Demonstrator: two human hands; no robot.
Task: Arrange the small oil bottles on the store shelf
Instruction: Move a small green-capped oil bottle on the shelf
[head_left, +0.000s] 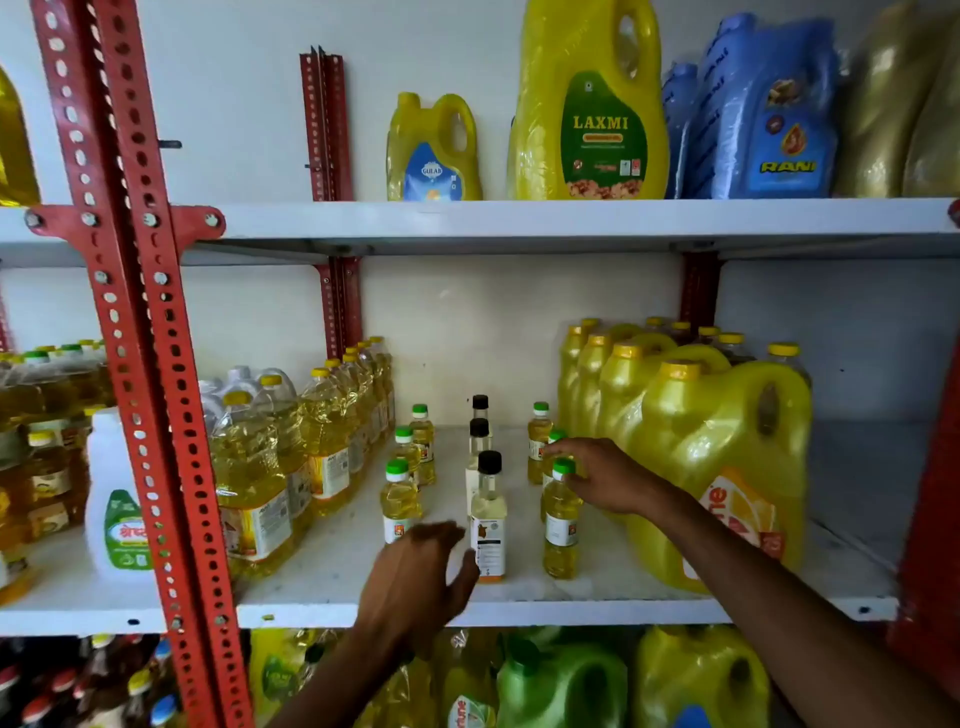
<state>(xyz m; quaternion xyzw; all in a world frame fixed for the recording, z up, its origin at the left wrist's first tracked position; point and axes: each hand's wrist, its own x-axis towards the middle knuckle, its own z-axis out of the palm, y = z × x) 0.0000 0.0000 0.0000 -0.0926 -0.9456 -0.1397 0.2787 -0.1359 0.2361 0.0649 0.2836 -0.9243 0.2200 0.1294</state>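
Note:
Small oil bottles stand in three rows on the middle white shelf (597, 582). The left row has green caps, its front bottle (399, 499) partly behind my left hand. The middle row has black caps, with the front bottle (488, 525) nearest me. The right row has green caps, with the front bottle (561, 525) standing upright. My right hand (602, 475) rests its fingers on the cap and neck of that front right bottle. My left hand (418, 577) hovers, fingers spread, between the front left and front black-capped bottles, holding nothing.
Large yellow oil jugs (722, 467) crowd the right side of the shelf. Clear bottles of yellow oil (254, 483) line the left. A red slotted upright (145, 364) stands at the front left. Big jugs (592, 109) sit on the shelf above, more below.

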